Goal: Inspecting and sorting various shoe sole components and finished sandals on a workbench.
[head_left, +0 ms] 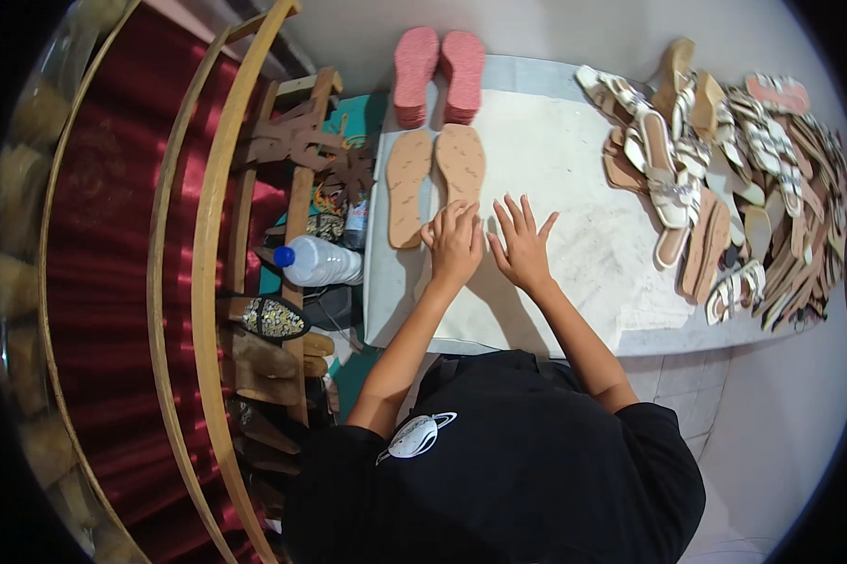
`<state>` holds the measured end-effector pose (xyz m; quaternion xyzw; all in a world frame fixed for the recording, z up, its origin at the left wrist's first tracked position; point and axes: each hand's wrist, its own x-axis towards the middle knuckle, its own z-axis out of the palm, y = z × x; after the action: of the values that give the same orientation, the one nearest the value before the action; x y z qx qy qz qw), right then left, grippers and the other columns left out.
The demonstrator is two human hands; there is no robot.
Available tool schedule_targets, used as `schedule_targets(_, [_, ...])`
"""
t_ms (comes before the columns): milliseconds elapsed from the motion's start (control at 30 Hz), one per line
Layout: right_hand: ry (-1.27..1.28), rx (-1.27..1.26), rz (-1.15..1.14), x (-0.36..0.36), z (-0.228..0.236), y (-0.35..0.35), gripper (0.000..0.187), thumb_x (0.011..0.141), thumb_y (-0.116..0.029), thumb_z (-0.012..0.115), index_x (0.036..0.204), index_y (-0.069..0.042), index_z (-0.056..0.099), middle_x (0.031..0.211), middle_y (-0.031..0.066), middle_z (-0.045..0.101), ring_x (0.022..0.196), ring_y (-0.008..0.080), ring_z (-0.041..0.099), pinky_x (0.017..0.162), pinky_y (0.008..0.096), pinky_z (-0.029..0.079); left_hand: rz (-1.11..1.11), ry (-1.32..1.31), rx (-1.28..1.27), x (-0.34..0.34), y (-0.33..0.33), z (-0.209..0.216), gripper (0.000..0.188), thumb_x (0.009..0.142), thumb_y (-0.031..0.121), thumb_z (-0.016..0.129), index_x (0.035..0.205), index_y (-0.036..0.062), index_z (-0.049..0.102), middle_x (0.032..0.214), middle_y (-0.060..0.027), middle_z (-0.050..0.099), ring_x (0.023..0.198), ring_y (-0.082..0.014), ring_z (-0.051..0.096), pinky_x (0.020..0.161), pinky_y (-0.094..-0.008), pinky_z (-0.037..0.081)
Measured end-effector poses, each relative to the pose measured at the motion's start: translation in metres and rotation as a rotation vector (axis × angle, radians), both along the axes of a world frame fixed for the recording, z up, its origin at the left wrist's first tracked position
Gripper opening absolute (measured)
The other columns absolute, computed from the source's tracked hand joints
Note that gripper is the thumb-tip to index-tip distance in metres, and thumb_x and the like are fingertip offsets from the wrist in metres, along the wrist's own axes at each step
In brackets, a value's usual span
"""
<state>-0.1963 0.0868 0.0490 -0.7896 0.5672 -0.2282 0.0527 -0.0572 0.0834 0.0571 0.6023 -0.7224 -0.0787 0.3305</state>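
My left hand (pixel 454 249) rests over the heel end of a tan insole (pixel 459 160), its fingers slightly bent and a little apart; the hand hides that end. Beside it on the left lies a matching tan insole (pixel 409 188), also with small dark printed marks. My right hand (pixel 523 246) is open with spread fingers, holding nothing, over the pale sheet (pixel 536 160) just right of the insole. Beyond the tan insoles stand two stacks of pinkish-red sole pieces, a left stack (pixel 416 75) and a right stack (pixel 463 70).
A heap of white strappy sandals (pixel 668 179) and loose tan soles (pixel 809 254) covers the table's right end. Left of the table, a wooden rack (pixel 297 216) holds shoes and shoe forms, near a blue-capped plastic bottle (pixel 320 261). A dark red curtain (pixel 113 282) hangs farther left.
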Motion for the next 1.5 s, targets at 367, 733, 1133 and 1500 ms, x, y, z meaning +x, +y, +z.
schedule_targets(367, [0.025,-0.018,-0.418,-0.165,-0.006,0.082,0.052,0.083,-0.029,0.049,0.131,-0.01,0.038,0.136,0.013,0.033,0.129,0.0352,0.024,0.092,0.0705,-0.004,-0.466,0.005,0.018,-0.17,0.025,-0.008,0.036,0.08,0.021,0.056,0.114,0.0111,0.053,0.116,-0.0057,0.047,0.114,-0.0229,0.04,0.092,-0.0461,0.021])
schedule_targets(733, [0.016,0.06,-0.766,-0.322,-0.015,0.15,0.053,0.082,-0.029,0.052,0.129,-0.009,0.039,0.132,0.0128,0.037,0.128,0.0369,0.026,0.092,0.0719,-0.001,-0.784,-0.039,0.035,-0.347,0.061,-0.016,0.056,0.08,0.022,0.054,0.131,0.0099,0.035,0.123,-0.0067,0.046,0.116,-0.028,0.038,0.094,-0.051,0.019])
schedule_targets(1133, [0.103,0.085,-0.832,-0.41,-0.037,0.134,0.056,0.081,-0.034,0.052,0.127,-0.005,0.039,0.122,0.0149,0.048,0.123,0.0367,0.034,0.092,0.0721,0.002,-0.787,-0.121,0.06,-0.435,0.062,-0.035,0.07,0.081,0.016,0.047,0.139,0.0011,0.011,0.123,-0.0049,0.05,0.12,-0.0297,0.035,0.093,-0.0559,0.02])
schedule_targets(1500, [-0.027,0.196,-0.828,-0.416,-0.011,0.134,0.069,0.075,-0.044,0.057,0.128,-0.005,0.039,0.11,0.0151,0.055,0.112,0.0299,0.047,0.091,0.0715,-0.002,-0.756,-0.122,0.13,-0.443,0.058,-0.031,0.061,0.083,0.017,0.047,0.136,-0.0017,0.022,0.123,-0.0063,0.049,0.118,-0.0256,0.037,0.091,-0.0522,0.02])
